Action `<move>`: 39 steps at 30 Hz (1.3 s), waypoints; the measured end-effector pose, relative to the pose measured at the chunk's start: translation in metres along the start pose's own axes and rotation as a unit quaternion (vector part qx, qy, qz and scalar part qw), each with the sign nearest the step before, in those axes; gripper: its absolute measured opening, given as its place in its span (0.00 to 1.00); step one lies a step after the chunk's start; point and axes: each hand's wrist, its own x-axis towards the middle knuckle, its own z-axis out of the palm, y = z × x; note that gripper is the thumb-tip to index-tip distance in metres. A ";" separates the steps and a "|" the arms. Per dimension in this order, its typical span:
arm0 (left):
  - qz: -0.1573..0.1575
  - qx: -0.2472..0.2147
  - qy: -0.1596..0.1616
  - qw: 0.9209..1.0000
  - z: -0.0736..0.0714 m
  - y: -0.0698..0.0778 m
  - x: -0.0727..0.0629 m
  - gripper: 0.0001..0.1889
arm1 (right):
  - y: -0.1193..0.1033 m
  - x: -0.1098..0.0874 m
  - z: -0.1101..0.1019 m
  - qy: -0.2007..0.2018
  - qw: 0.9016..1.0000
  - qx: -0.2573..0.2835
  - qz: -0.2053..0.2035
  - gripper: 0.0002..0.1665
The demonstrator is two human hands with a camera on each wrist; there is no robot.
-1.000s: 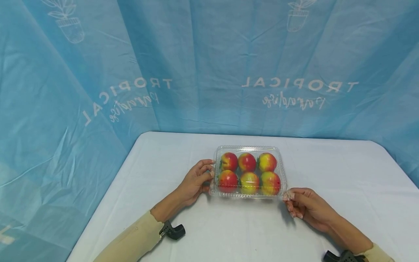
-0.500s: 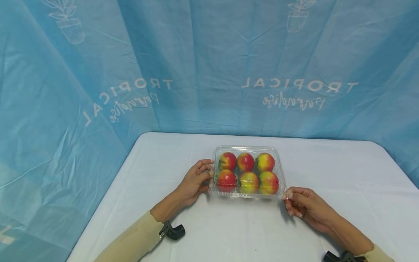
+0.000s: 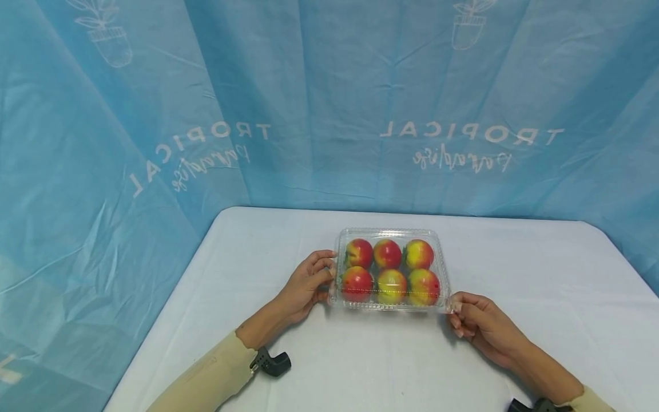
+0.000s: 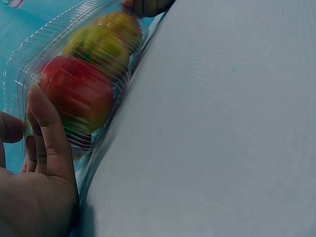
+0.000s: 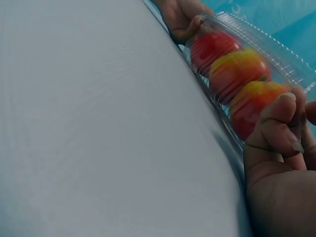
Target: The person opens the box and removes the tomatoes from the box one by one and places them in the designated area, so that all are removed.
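While the clear container (image 3: 383, 306) of red-and-yellow fruits (image 3: 357, 284) lay toward the far edge of the table (image 3: 370, 360), the left hand (image 3: 305, 286) held its left side with part-bent fingers. The right hand (image 3: 481, 326) pinched its near right corner, thumb against fingers; these opposed grips presumably steadied it.

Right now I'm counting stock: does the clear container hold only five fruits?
No, the clear container holds six fruits in two rows of three.
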 end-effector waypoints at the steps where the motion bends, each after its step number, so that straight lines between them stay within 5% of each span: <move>1: 0.001 0.000 -0.001 1.000 0.000 0.000 0.000 0.25 | -0.001 0.000 0.001 0.003 1.000 0.002 0.004 0.22; 28: -0.003 -0.006 0.001 1.000 0.002 -0.002 0.001 0.23 | -0.002 -0.001 -0.010 -0.091 0.991 0.094 0.027 0.28; 39: -0.004 0.009 -0.008 1.000 0.001 -0.002 -0.001 0.23 | 0.000 0.000 -0.005 -0.096 0.993 0.064 -0.001 0.28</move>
